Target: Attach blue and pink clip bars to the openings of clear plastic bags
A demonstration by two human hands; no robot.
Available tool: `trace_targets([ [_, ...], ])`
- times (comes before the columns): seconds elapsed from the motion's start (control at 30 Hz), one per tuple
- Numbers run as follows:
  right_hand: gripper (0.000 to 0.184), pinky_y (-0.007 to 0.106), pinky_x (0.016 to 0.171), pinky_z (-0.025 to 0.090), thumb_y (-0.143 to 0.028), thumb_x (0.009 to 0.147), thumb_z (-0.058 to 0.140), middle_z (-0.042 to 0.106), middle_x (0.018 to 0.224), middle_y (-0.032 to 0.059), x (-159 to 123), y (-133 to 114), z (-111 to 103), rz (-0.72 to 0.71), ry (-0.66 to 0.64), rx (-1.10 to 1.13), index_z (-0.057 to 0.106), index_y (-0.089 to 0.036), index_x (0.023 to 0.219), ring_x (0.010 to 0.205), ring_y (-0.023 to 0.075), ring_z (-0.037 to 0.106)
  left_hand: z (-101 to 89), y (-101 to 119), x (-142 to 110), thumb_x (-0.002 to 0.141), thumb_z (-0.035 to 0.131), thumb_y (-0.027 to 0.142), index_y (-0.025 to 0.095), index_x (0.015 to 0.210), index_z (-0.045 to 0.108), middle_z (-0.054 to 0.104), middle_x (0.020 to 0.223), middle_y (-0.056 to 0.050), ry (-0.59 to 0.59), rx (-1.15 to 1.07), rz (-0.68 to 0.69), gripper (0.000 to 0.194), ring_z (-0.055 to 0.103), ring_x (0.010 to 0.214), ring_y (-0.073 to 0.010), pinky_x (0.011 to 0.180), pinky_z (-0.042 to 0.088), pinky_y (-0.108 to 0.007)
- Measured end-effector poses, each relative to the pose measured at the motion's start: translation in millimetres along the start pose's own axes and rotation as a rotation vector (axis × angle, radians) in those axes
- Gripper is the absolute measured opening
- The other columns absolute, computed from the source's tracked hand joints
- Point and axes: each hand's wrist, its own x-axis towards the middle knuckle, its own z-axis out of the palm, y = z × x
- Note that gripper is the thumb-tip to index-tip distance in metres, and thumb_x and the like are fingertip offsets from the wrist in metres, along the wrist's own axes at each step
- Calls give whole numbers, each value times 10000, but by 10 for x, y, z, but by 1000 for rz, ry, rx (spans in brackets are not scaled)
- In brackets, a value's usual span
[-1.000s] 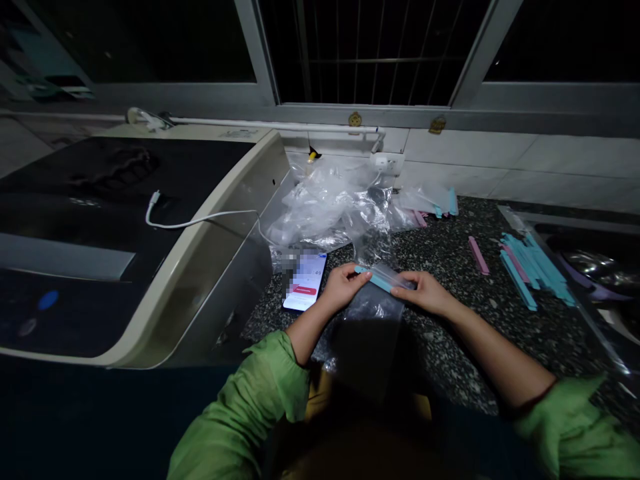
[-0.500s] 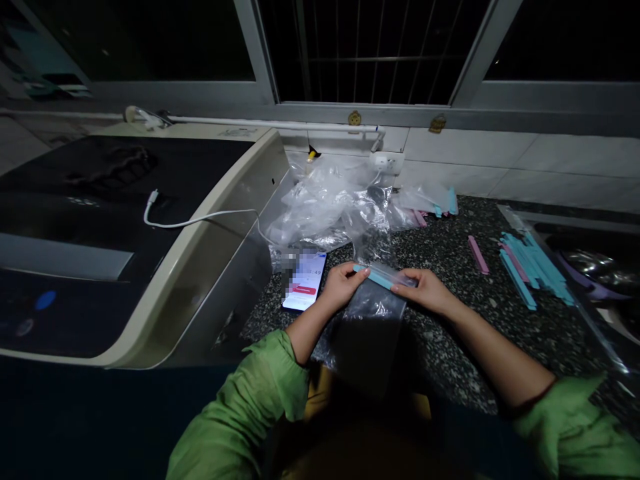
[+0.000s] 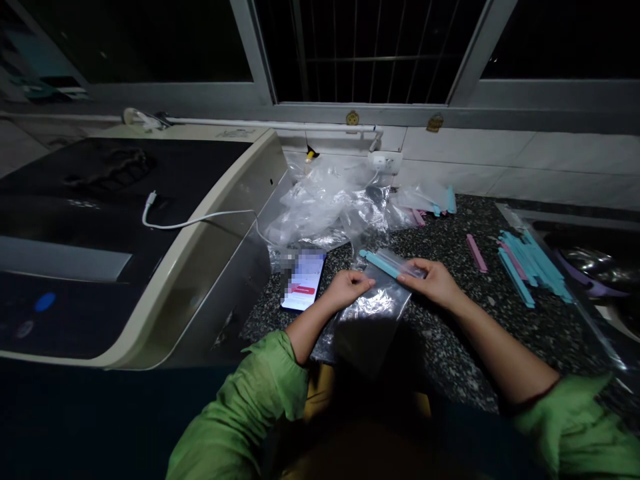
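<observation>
A light-blue bag sealing clip (image 3: 384, 265) lies slantwise across the top of a clear plastic bag (image 3: 373, 310), whose lower part hangs down over the counter's front edge. My right hand (image 3: 434, 285) is closed on the clip's right end, thumb along its near side, with a fold of plastic between the fingers. My left hand (image 3: 349, 289) is closed in a pinch at the bag's left side, just below the clip. Its fingertips are apart from the clip's left end, which sticks out free. How much plastic the left fingers grip is partly hidden.
Several blue and pink clips (image 3: 537, 263) lie at the right, with a lone pink clip (image 3: 477, 253) beside them. Crumpled clear bags (image 3: 325, 200) are heaped by the wall. A lit phone (image 3: 303, 283) lies left of my hands, near a washing machine (image 3: 200, 267) with a white cable (image 3: 200, 219).
My left hand has let go of the clip's left end and moved slightly down onto the bag. The right hand keeps its hold, and the clip's left end now sits higher.
</observation>
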Motion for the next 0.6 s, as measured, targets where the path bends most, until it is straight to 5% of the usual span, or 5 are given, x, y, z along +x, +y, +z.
trace_targets([
  [0.6, 430, 238, 497, 346, -567, 540, 671, 554, 591, -4, 12, -29, -105, -47, 151, -53, 605, -166, 681, 514, 108, 439, -7, -8, -18, 634, 572, 587, 134, 491, 518, 398, 470, 44, -51, 96, 65, 478, 367, 517, -81, 502, 270, -213],
])
